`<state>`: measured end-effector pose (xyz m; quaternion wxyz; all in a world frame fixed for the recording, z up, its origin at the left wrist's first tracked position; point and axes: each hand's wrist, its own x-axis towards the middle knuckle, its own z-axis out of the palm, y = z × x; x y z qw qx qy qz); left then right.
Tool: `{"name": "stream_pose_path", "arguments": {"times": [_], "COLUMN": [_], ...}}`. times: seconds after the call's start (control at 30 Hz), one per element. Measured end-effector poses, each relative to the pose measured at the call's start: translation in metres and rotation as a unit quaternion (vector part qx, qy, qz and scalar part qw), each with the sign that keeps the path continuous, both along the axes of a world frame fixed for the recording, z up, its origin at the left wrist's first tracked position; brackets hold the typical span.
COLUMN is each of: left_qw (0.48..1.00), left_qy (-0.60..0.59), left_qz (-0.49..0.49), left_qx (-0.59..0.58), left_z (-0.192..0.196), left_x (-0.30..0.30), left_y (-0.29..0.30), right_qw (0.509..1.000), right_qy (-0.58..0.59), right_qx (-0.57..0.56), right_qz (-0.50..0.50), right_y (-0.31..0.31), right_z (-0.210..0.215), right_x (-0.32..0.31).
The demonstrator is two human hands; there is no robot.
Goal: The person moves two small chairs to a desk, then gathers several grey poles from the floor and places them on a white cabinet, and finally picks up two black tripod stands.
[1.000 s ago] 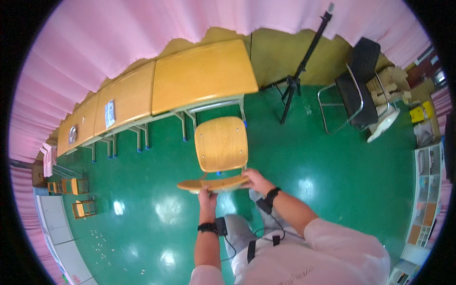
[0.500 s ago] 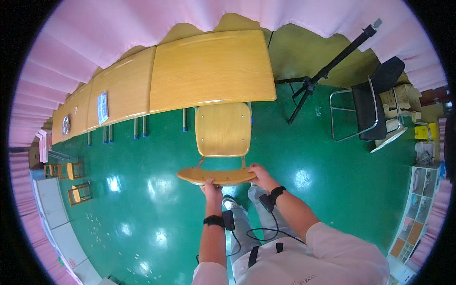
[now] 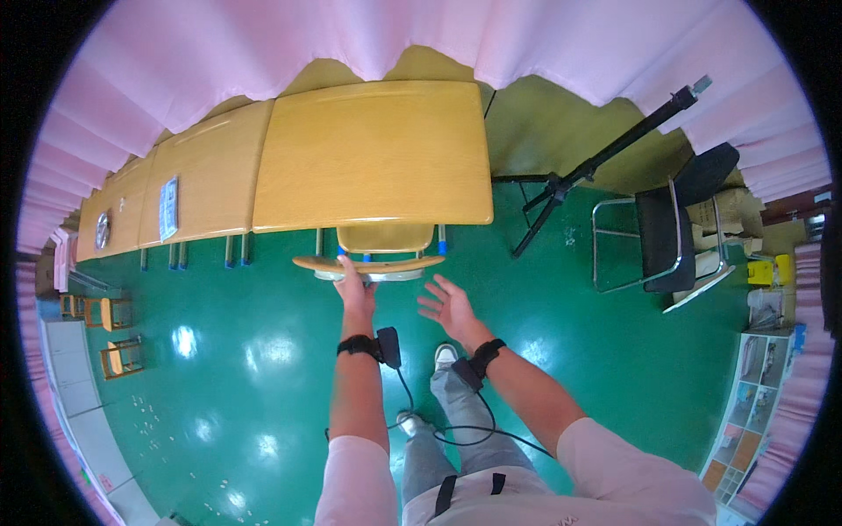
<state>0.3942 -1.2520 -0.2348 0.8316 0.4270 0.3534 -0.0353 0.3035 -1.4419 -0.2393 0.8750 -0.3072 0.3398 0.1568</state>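
A wooden chair [image 3: 399,266] with a curved backrest stands at the near side of the yellow wooden table [image 3: 377,153]. Most of its seat is hidden under the tabletop. My left hand [image 3: 356,287] grips the left part of the backrest, its thumb over the top edge and its fingers partly hidden below. Just off the backrest's right end, my right hand [image 3: 451,307] is open with fingers spread, touching nothing. A black strap with a small box and cable is on each wrist.
More tables [image 3: 206,171] continue the row leftward, one bearing a blue-and-white booklet [image 3: 168,209]. A black tripod [image 3: 579,171] and a black armchair [image 3: 662,237] stand at the right. Shelves [image 3: 745,408] line the right side, white cabinets [image 3: 77,377] the left. Small chairs [image 3: 121,358] sit far left.
The chair has slid forward, its seat now mostly under the table. My right hand has let go of the backrest and opened; my left hand remains on it. I have stepped forward.
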Motion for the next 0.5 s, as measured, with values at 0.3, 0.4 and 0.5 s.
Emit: {"name": "stream_pose_path", "arguments": {"times": [0.3,0.4,0.5], "left_qw": [0.988,0.988,0.974], "left_qy": [0.015,0.033,0.092], "left_qz": [-0.146,-0.147,-0.187], "left_qx": [-0.050,0.036,0.088], "left_z": [-0.008,-0.005,-0.034], "left_x": [-0.015,-0.093,-0.224], "left_y": [0.000,0.043,0.132], "right_qw": [0.985,0.974,0.924], "right_qy": [0.036,0.059,0.085], "right_qx": [-0.113,-0.156,-0.270], "right_qz": [0.128,0.150,0.256], "right_y": [0.003,0.017,0.070], "right_z": [0.010,0.001,0.000], "right_x": [-0.033,-0.058,-0.087]}}
